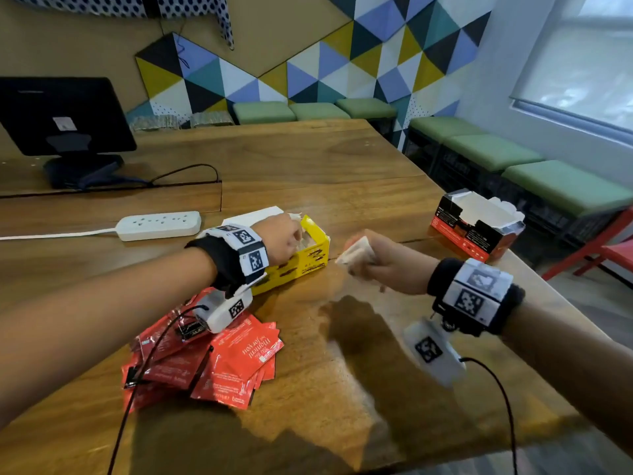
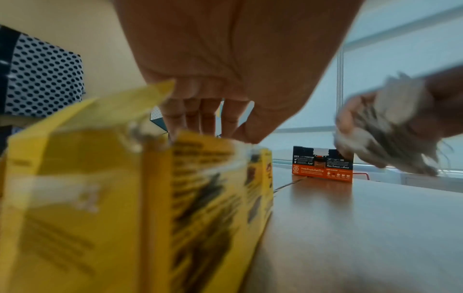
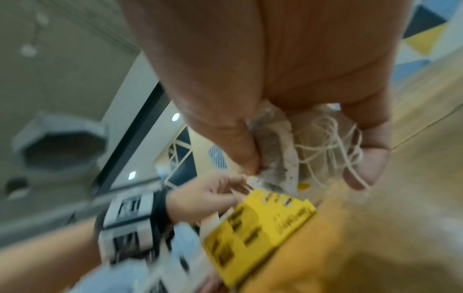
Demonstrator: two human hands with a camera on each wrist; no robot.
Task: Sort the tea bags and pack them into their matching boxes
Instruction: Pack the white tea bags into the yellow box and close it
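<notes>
My left hand (image 1: pixel 289 234) hovers over the open yellow box (image 1: pixel 303 257) at mid-table, its straight fingers (image 2: pixel 200 119) dipping into the top; whether they touch anything inside is hidden. Just right of that box, my right hand (image 1: pixel 368 258) grips a bunch of white paper tea bags (image 1: pixel 354 253) with tangled strings (image 3: pixel 325 142). A pile of red tea sachets (image 1: pixel 219 361) lies under my left forearm. The open red-and-black box (image 1: pixel 476 224) stands at the far right by the table's edge.
A white power strip (image 1: pixel 157 225) with its cable lies left of the yellow box. A black monitor (image 1: pixel 61 114) stands at the back left. Green benches (image 1: pixel 513 156) and a red chair (image 1: pixel 609 248) sit beyond the table's right edge.
</notes>
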